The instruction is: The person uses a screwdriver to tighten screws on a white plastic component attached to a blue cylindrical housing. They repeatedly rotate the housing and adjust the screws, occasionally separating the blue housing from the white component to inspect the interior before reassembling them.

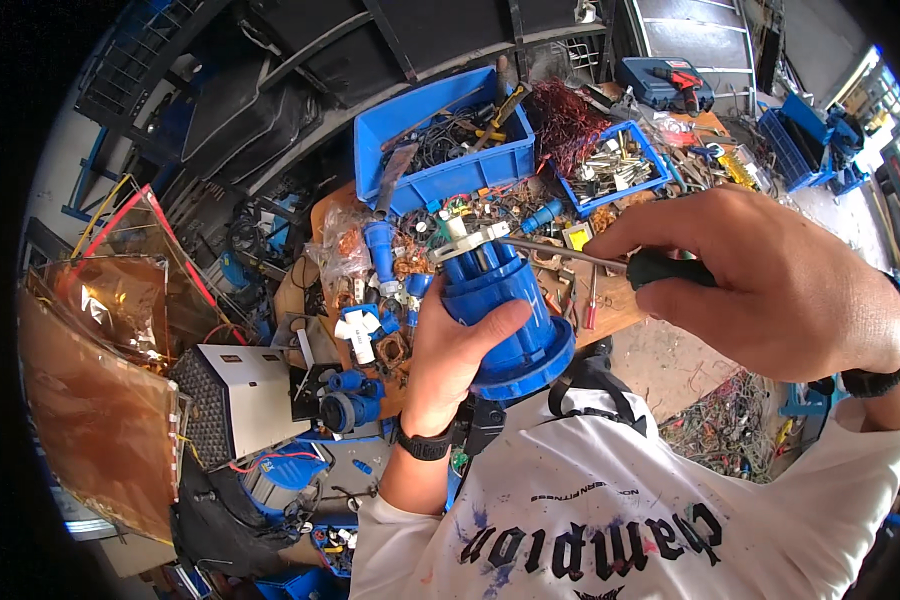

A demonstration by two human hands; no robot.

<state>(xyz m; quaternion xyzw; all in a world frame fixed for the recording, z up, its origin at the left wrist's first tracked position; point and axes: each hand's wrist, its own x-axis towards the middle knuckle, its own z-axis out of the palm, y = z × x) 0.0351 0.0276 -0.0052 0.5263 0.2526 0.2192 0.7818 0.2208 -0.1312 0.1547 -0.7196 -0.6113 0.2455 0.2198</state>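
A: What's in hand here?

B: The left hand (457, 345) is wrapped around a blue industrial plug housing (508, 318), thumb across the front and fingers (432, 300) behind, so it is clenched on the body. The housing is held up in the air above the near edge of the cluttered bench (610, 305), wide collar toward the person and the white terminal insert (467, 240) pointing away.

A: And the other hand?

B: The right hand (770, 285) grasps the black handle of a screwdriver (610, 264), fingers curled tight round it. The shaft runs left, and its tip meets the white insert at the top of the housing.

A: How should the turning be done well?

B: I'd judge it best to keep the shaft in line with the screw, press in firmly before twisting, and let the left hand resist the twist so the housing doesn't spin. A slipped tip could skid toward the left thumb, which sits just below the insert.

A: Where is the housing relative to the fingers?

B: Inside the left hand's grip, touching palm and thumb. The right fingers are well apart from it, joined only by the screwdriver shaft.

A: Anything else about?

B: 2 blue bins (440, 150) at the bench's far edge, 1 full of tools, plus loose blue plug parts (375, 250) and copper wire (568, 120).
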